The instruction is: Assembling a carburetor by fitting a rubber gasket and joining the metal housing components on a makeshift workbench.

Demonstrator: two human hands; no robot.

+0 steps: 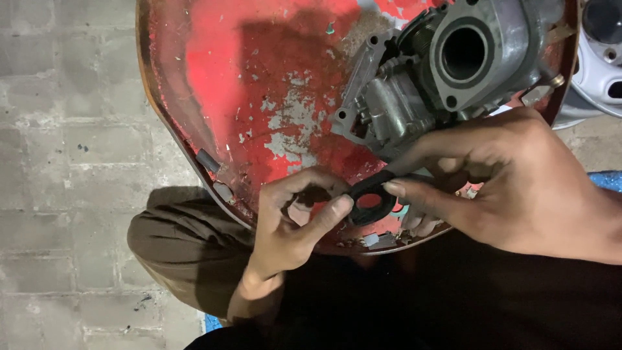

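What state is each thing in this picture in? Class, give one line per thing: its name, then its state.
Black gasket: held up off the tray, pinched by both hands.
Left hand: gripping the gasket's left edge.
Right hand: fingertips on the gasket's right side.
Carburetor: lying on the tray, round port open.
Red tray: paint chipped, rim rusty.
Wheel rim: partly in view, top right.

The red tray (pixel 259 71) lies bare from nine to eleven o'clock of the hands. The grey engine part (pixel 440 71) blocks one o'clock; two small metal bits (pixel 214 172) sit at nine.
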